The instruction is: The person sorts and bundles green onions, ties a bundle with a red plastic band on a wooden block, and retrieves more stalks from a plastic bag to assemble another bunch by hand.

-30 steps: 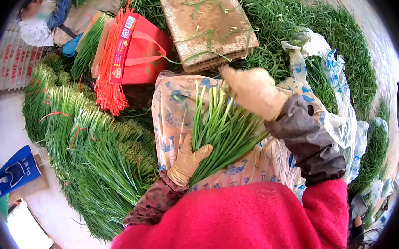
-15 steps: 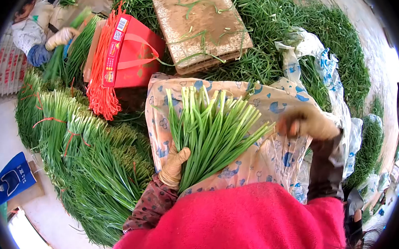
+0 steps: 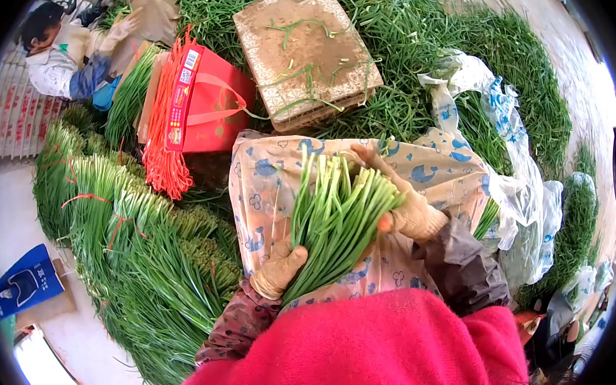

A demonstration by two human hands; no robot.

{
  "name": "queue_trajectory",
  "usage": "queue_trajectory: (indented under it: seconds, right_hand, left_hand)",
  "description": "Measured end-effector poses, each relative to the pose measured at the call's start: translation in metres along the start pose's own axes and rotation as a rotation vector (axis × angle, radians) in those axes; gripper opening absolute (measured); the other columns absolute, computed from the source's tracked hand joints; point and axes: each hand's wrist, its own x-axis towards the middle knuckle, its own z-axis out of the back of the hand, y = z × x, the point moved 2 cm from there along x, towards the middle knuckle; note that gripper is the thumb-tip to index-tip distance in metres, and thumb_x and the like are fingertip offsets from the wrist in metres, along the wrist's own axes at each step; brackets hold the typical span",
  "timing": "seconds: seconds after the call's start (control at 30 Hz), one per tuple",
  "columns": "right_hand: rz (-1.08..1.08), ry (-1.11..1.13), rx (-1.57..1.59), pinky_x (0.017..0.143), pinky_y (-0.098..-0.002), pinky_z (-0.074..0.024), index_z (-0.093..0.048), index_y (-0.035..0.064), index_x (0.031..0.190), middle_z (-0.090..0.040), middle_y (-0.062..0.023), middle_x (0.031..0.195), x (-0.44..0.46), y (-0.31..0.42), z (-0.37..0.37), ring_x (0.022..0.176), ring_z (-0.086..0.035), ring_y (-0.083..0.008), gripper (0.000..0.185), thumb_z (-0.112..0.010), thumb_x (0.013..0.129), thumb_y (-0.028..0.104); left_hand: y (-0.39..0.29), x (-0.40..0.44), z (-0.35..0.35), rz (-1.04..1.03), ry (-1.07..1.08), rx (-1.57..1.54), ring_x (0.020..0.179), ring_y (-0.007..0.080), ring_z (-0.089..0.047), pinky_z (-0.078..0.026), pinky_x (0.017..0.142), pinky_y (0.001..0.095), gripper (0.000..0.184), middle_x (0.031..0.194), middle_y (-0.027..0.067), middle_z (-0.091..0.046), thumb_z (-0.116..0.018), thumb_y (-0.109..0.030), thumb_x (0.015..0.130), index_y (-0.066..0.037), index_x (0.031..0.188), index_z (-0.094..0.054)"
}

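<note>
A loose bunch of green stalks (image 3: 341,215) lies across my lap, over a patterned plastic cover (image 3: 259,195), with its pale ends pointing up and right. Around its lower left part my gloved left hand (image 3: 279,268) is wrapped, thumb on top. My gloved right hand (image 3: 404,201) is at the bunch's upper right side, fingers apart and the palm turned toward the pale ends. An orange-red fingertip shows through that glove.
Tied green bundles (image 3: 143,259) are stacked at left. Beyond the cover stand a red box (image 3: 221,102) with red ties (image 3: 164,141) and a worn board (image 3: 299,48). Loose stalks (image 3: 412,45) and clear plastic (image 3: 519,179) lie at right. Another person (image 3: 57,67) works at upper left.
My right hand has come back left from the cover's right side to the bunch. The pale ends, fanned wide half a second ago, are closer together. The other person's arm has moved up.
</note>
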Motion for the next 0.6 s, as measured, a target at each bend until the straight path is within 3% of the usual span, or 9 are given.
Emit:
queue_trajectory:
  seconds: [0.1, 0.17, 0.27, 0.33, 0.4, 0.43, 0.5, 0.57, 0.6]
  right_hand:
    - [-0.123, 0.026, 0.216, 0.107, -0.0344, -0.0319, -0.015, 0.0131, 0.151, -0.04, -0.008, 0.142, 0.024, 0.001, -0.011, 0.127, -0.041, -0.0203, 0.121, -0.089, 0.059, 0.039]
    - [-0.12, 0.009, 0.348, 0.102, -0.0332, -0.0379, -0.018, 0.0194, 0.151, -0.046, -0.006, 0.135, 0.037, -0.013, -0.009, 0.119, -0.048, -0.0179, 0.118, -0.09, 0.059, 0.03]
    - [-0.185, 0.052, 0.391, 0.097, -0.0317, -0.0426, -0.021, 0.0207, 0.151, -0.052, -0.0044, 0.128, 0.041, -0.009, -0.015, 0.113, -0.053, -0.0157, 0.118, -0.091, 0.057, 0.031]
    - [-0.166, 0.085, 0.399, 0.094, -0.0303, -0.0449, -0.026, 0.0149, 0.149, -0.055, -0.0043, 0.124, 0.044, -0.016, -0.01, 0.109, -0.055, -0.0146, 0.113, -0.091, 0.058, 0.028]
    - [-0.202, 0.134, 0.42, 0.094, -0.0295, -0.0447, -0.034, 0.0072, 0.145, -0.056, -0.0048, 0.122, 0.044, -0.018, -0.006, 0.11, -0.054, -0.0142, 0.106, -0.091, 0.058, 0.024]
    - [-0.19, 0.153, 0.364, 0.092, -0.0281, -0.0448, -0.045, 0.0022, 0.135, -0.057, -0.0038, 0.118, 0.047, -0.014, -0.002, 0.108, -0.055, -0.0134, 0.089, -0.09, 0.06, 0.019]
    - [-0.191, 0.13, 0.317, 0.09, -0.0271, -0.0451, -0.05, 0.0032, 0.128, -0.058, -0.003, 0.115, 0.048, -0.013, -0.004, 0.106, -0.055, -0.0127, 0.078, -0.089, 0.061, 0.017]
    - [-0.2, 0.043, 0.225, 0.082, -0.0244, -0.0468, -0.059, 0.0052, 0.105, -0.06, -0.002, 0.105, 0.049, -0.009, -0.012, 0.094, -0.056, -0.0104, 0.046, -0.084, 0.066, 0.007]
    - [-0.205, 0.042, 0.229, 0.082, -0.0244, -0.0468, -0.059, 0.0052, 0.105, -0.06, -0.002, 0.105, 0.051, -0.007, -0.018, 0.094, -0.056, -0.0104, 0.046, -0.084, 0.066, 0.007]
  left_hand:
    - [-0.008, 0.007, 0.001, 0.138, 0.054, 0.365, 0.119, 0.0183, -0.049, -0.039, 0.1, 0.0308, 0.068, 0.129, 0.0083, -0.054, -0.046, -0.052, 0.095, 0.0, 0.139, -0.041]
    - [-0.011, 0.008, -0.005, 0.15, 0.061, 0.363, 0.118, 0.0183, -0.05, -0.039, 0.1, 0.0308, 0.068, 0.129, 0.0083, -0.054, -0.047, -0.052, 0.095, 0.0, 0.139, -0.041]
    - [-0.014, 0.008, -0.006, 0.17, 0.074, 0.361, 0.118, 0.0181, -0.049, -0.039, 0.1, 0.0309, 0.065, 0.13, 0.0079, -0.053, -0.049, -0.048, 0.096, -0.001, 0.139, -0.04]
    - [-0.012, 0.008, -0.009, 0.245, 0.037, 0.176, 0.118, 0.0175, -0.05, -0.039, 0.1, 0.0306, 0.061, 0.13, 0.0069, -0.053, -0.051, -0.042, 0.097, -0.001, 0.14, -0.039]
    - [-0.005, 0.013, -0.009, 0.203, 0.059, 0.159, 0.125, 0.0184, -0.044, -0.034, 0.105, 0.0308, 0.062, 0.138, 0.0085, -0.046, -0.052, -0.034, 0.098, -0.002, 0.145, -0.031]
    - [-0.003, 0.015, -0.012, 0.048, -0.001, 0.219, 0.129, 0.0188, -0.039, -0.03, 0.108, 0.031, 0.065, 0.143, 0.0094, -0.04, -0.054, -0.032, 0.097, -0.003, 0.147, -0.025]
    - [-0.005, 0.016, -0.015, -0.105, -0.066, 0.276, 0.134, 0.0193, -0.033, -0.026, 0.11, 0.0312, 0.068, 0.148, 0.0102, -0.034, -0.055, -0.029, 0.097, -0.003, 0.149, -0.02]
    - [-0.004, 0.016, -0.009, -0.288, -0.164, 0.759, 0.137, 0.022, -0.03, -0.023, 0.112, 0.0349, 0.078, 0.152, 0.0111, -0.027, -0.057, -0.034, 0.095, -0.007, 0.152, -0.012]
    - [-0.002, 0.015, -0.007, -0.283, -0.168, 0.758, 0.137, 0.022, -0.03, -0.023, 0.112, 0.0349, 0.078, 0.152, 0.0111, -0.027, -0.057, -0.034, 0.095, -0.007, 0.152, -0.012]
